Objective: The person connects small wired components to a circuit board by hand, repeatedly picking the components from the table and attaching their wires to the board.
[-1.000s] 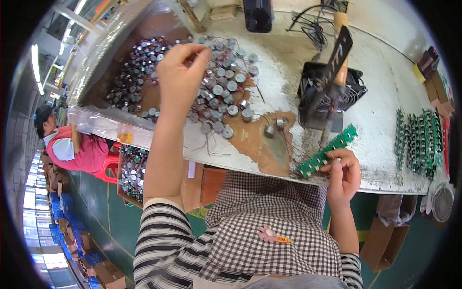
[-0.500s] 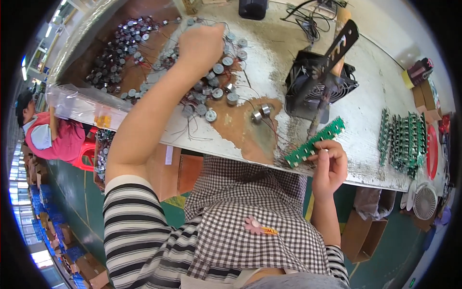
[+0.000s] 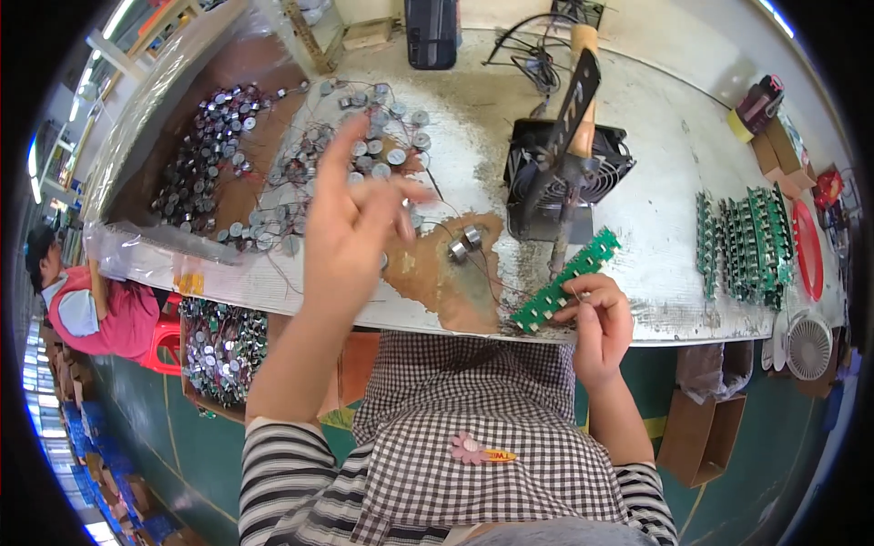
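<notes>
My left hand (image 3: 350, 227) hovers over the near side of a heap of small round metal motors (image 3: 305, 159) with thin wires. It is blurred by motion; its index finger points away and its fingers look apart, and I make out nothing held. At the table's front edge my right hand (image 3: 603, 328) pinches a long green circuit board (image 3: 566, 280) between thumb and fingers, the strip slanting up to the right. Thin wires run from the board's left end toward a pair of silver motors (image 3: 465, 243) on the worn brown patch of the tabletop.
Beyond the board stand a black fan (image 3: 605, 164) and a soldering iron with a wooden handle (image 3: 584, 86), held by a slotted black bracket (image 3: 575, 109). Finished-looking green boards (image 3: 751, 246) stand in rows at right, beside a red ring (image 3: 807, 250). An open carton (image 3: 137, 173) flanks the heap.
My left hand has drawn back toward me from the far part of the motor heap, its fingers spreading. My right hand keeps its pinch on the board. The whole view has shifted slightly.
</notes>
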Demonstrator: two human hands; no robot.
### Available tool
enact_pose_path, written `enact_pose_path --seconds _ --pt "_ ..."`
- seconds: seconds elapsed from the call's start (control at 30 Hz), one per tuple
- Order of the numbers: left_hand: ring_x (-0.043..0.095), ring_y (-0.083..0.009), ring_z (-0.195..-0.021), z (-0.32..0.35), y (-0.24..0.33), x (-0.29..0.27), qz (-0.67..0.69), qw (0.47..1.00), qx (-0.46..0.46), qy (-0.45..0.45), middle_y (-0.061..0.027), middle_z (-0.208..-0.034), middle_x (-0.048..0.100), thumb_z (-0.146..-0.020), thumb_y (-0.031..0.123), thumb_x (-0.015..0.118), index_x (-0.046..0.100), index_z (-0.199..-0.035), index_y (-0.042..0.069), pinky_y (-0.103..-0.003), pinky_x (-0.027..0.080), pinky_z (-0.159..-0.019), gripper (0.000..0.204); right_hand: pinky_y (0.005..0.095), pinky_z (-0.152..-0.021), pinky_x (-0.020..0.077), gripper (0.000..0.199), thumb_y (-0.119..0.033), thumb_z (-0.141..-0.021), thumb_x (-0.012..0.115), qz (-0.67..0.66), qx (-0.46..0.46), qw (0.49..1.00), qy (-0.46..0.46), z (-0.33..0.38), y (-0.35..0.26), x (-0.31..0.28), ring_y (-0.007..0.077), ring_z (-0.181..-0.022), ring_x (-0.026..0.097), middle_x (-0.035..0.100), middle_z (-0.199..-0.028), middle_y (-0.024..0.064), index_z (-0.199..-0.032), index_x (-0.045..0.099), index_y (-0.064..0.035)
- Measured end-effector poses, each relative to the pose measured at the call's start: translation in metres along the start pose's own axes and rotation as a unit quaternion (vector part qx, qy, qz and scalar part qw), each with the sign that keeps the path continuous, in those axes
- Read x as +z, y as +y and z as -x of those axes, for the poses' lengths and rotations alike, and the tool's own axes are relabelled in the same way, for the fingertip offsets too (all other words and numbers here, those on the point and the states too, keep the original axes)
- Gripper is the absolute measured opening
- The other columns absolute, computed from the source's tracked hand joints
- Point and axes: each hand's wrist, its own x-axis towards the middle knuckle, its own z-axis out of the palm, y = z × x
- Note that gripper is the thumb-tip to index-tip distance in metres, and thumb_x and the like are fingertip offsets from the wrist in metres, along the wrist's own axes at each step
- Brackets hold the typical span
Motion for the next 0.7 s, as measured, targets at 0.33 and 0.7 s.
enact_pose_path --seconds 0.33,0.7 --pt "0.052 -0.0057 -0.064 0.056 -0.037 0.043 0.161 0.931 -0.312 -0.096 -0.0076 -0.083 0.065 -0.095 0.010 0.050 0.050 -0.108 -0.002 -0.020 0.045 -0.060 0.018 0.0238 -0.057 0.0464 0.010 0.007 -0.078 0.064 0.168 -0.098 0.980 -0.040 -0.017 -0.004 0.004 0.0149 -0.068 0.057 0.059 -0.098 0.0154 -0.087 0.059 0.0028" --pt "0.055 -0.0092 -0.064 0.054 -0.041 0.059 0.006 0.969 -0.208 -0.129 -0.0094 -0.087 0.063 -0.091 0.003 0.053 0.051 -0.096 -0.002 -0.021 0.046 -0.058 0.008 0.0253 -0.058 0.0453 0.009 0.005 -0.080 0.059 0.079 -0.105 0.990 -0.043 -0.009 0.003 -0.002 0.0179 -0.069 0.054 0.059 -0.098 0.0193 -0.085 0.052 0.0019"
